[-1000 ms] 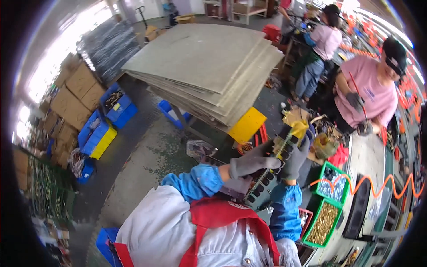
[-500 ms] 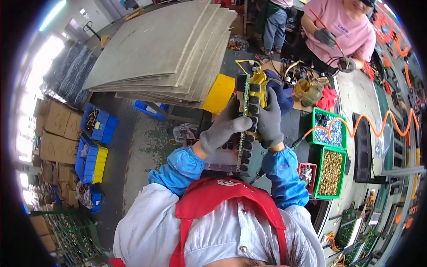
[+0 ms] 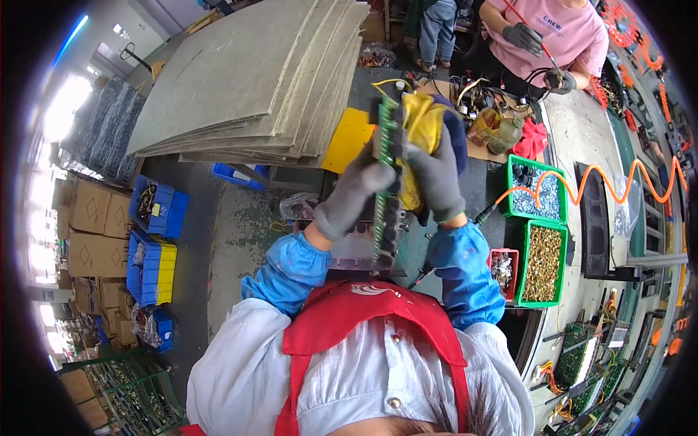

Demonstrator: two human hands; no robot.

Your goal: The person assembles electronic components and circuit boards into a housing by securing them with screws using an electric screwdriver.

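Observation:
My left hand [image 3: 352, 195], in a grey glove, grips a long green circuit board [image 3: 383, 145] set with a row of black blocks. The board stands on edge, its lower end close to my red apron. On the board's right side is my right hand [image 3: 438, 178], also gloved in grey and smeared by motion. Its thumb side is close to the board, and its fingers are partly hidden. A crumpled yellow cloth-like thing [image 3: 424, 120] shows between that hand and the board; whether the hand holds it is unclear. Dark blue fabric [image 3: 456, 134] lies beside it.
Large grey sheets [image 3: 218, 73] are stacked at the far left, by a yellow panel [image 3: 345, 142]. Green bins of small metal parts [image 3: 542, 265] stand to the right. An orange coiled hose [image 3: 582, 202] crosses there. A co-worker in pink [image 3: 556, 36] works at the far right.
The circuit board has tilted and shifted slightly left in view, with my left hand on it. My right hand has moved a little and is now blurred. More of the yellow thing shows.

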